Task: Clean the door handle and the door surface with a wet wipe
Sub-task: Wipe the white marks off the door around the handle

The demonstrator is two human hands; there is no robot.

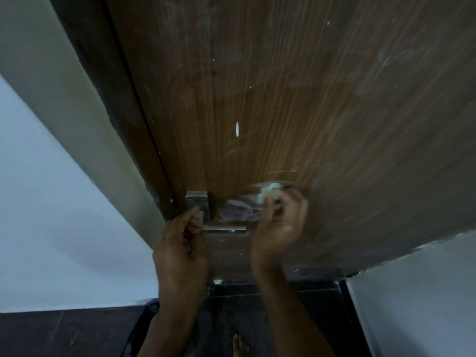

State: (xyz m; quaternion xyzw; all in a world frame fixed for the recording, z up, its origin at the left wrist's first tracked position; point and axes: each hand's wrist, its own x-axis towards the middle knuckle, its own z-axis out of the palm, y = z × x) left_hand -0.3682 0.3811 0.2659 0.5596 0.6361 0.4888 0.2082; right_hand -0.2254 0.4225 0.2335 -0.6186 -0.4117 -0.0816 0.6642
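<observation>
Wall: pale, far left, running down to a dark floor.
Frame: cream jamb and dark edge strip, hard against the closing side of the door.
Handle plate: square, metal, screwed on just inside the door's left edge.
Left hand: fingers curled, thumb and forefinger closed at the handle's root below the plate; seemingly gripping it to steady the lever and the door against rubbing pressure (exact contact partly hidden behind the knuckles).
Lever: slim bright bar, reaching right from the left hand, bare between the two hands.
Door surface: brown wood grain, dotted with white specks and chalky smears, heaviest toward the upper right; darker, wet-looking patch just above the lever, likely the stretch already wiped.
Wet wipe: bunched, pale green-white, pressed to the door above the lever's free end, at the edge of the damp patch.
Right hand: blurred with motion, fingers bent round the wad, pinching it so the fingertips can bear down on the wood.
Stage: judged early in the door-surface work, with most smears untouched (handle's own cleanliness not readable).
Floor: dark tiles below; bare foot at bottom centre.
</observation>
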